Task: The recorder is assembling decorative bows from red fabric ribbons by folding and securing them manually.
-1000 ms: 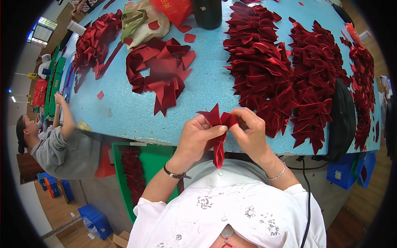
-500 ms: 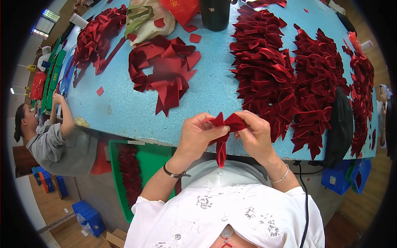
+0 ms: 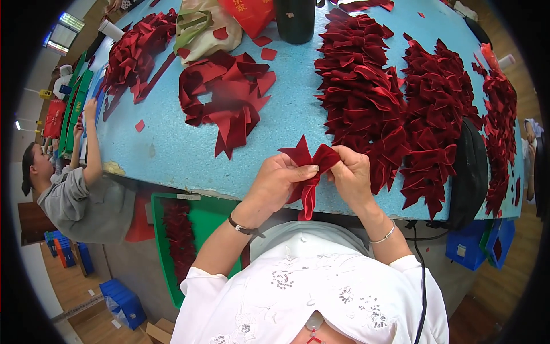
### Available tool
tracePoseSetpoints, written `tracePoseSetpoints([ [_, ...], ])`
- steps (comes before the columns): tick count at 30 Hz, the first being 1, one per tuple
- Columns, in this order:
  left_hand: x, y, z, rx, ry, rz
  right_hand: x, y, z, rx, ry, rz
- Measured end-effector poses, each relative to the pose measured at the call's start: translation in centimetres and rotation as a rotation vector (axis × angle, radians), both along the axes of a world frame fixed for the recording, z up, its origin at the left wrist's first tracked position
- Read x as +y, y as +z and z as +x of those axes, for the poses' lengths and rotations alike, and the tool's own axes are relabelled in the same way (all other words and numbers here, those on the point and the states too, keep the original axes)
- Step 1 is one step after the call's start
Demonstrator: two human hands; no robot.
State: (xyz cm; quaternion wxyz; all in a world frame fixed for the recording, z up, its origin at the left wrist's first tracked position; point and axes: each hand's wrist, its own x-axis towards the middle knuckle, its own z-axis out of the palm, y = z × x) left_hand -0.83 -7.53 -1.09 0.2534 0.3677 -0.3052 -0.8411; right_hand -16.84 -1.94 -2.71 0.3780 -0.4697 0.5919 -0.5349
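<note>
Between my hands, at the table's near edge, is a dark red velvet bow (image 3: 307, 191) with a pointed tail up and a folded loop hanging down. My left hand (image 3: 281, 178) pinches its middle, the thumb lying across the centre. On the other side, my right hand (image 3: 350, 172) grips the bow's right loop between thumb and fingers. Rows of finished-looking velvet bows (image 3: 361, 86) lie just beyond my right hand. A loose heap of red ribbon pieces (image 3: 229, 97) rests farther off, ahead of my left hand.
The blue table (image 3: 166, 149) also bears another ribbon heap (image 3: 137, 51), a cloth bag (image 3: 206, 34), a dark cylindrical container (image 3: 295, 23) and a black bag (image 3: 470, 172). Below the left edge sits a green crate (image 3: 215, 221) with bows. A co-worker (image 3: 80, 195) is at the left.
The bow has turned slightly, its upper tail now pointing higher and its lower loop opened wider. My right hand has shifted a little upward. The co-worker's arm has risen.
</note>
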Motion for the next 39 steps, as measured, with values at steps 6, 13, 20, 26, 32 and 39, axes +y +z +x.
tracePoseSetpoints([
  [6, -0.2, 1.1, -0.7, -0.019, -0.045, -0.123, -0.2, 0.6, -0.4, -0.228, -0.007, 0.080],
  [13, -0.1, 2.4, -0.8, -0.059, -0.081, -0.283, 0.0, 0.4, 0.3, -0.354, -0.082, -0.002],
  [20, -0.9, 0.7, 0.0, -0.122, -0.151, -0.264, -0.1, -0.2, 0.7, -0.141, -0.100, -0.017],
  [26, -1.6, 0.0, -0.1, -0.106, -0.163, -0.247, -0.3, 0.2, 0.6, -0.095, -0.103, 0.017],
  [32, -1.5, 0.1, 0.3, -0.181, -0.202, -0.228, 0.1, 0.2, 0.8, -0.105, -0.135, 0.031],
  [39, -1.1, 0.5, 0.5, -0.146, -0.122, -0.175, 0.1, 0.1, 0.5, 0.105, -0.082, -0.033],
])
